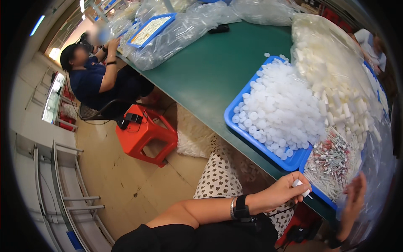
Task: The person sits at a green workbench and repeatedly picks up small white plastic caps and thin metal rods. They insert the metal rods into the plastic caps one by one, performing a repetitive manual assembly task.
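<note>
My left hand (pixel 273 196) is closed around a small white plastic cylinder (pixel 301 187) with a thin tip poking out of its lower end. It hovers just off the table's near edge. Over the right side of a blue tray (pixel 322 199), my right hand (pixel 354 208) is smeared by motion, so its fingers are unclear. That tray holds many thin white sticks with red and silvery parts (pixel 331 157). Beside it, another blue tray (pixel 233 110) is heaped with translucent white discs (pixel 277 105). White tubular pieces (pixel 348 110) are piled behind the sticks.
A large clear plastic bag (pixel 319 35) covers the far right of the green table (pixel 197 59). At the far left lie more bags and a blue tray (pixel 168 19). A co-worker (pixel 94 80) sits there near a red stool (pixel 147 136); another person (pixel 371 46) is at far right.
</note>
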Tool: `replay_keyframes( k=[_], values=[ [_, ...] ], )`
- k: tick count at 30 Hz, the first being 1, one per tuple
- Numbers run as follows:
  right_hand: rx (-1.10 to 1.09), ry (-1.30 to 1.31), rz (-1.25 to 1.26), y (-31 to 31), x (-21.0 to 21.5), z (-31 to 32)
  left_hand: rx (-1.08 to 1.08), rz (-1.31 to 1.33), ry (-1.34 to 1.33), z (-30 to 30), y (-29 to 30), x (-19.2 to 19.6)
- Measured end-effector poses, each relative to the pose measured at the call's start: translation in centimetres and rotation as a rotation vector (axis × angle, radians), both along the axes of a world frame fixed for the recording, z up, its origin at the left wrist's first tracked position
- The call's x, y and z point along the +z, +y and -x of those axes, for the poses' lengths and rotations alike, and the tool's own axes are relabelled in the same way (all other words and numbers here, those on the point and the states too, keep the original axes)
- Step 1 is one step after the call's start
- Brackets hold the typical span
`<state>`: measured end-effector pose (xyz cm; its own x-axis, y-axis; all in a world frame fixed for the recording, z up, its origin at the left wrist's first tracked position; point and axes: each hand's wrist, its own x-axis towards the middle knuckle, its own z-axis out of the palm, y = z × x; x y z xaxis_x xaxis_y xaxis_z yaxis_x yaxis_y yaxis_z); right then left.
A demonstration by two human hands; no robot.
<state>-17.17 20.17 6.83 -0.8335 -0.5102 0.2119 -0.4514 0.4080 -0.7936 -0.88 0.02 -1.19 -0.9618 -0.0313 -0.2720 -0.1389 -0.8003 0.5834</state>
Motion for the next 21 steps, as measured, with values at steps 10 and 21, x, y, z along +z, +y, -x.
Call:
replay_keyframes(
  k=[10, 21],
  values=[
    [0.474, 0.185, -0.095, -2.9, -1.7, -6.2, 0.105, 0.158, 0.015, 0.4, 2.2, 0.9],
    [0.442, 0.386, -0.077, -3.1, -2.8, -6.1, 0.237, 0.438, 0.157, 0.2, 3.2, 0.8]
  ],
)
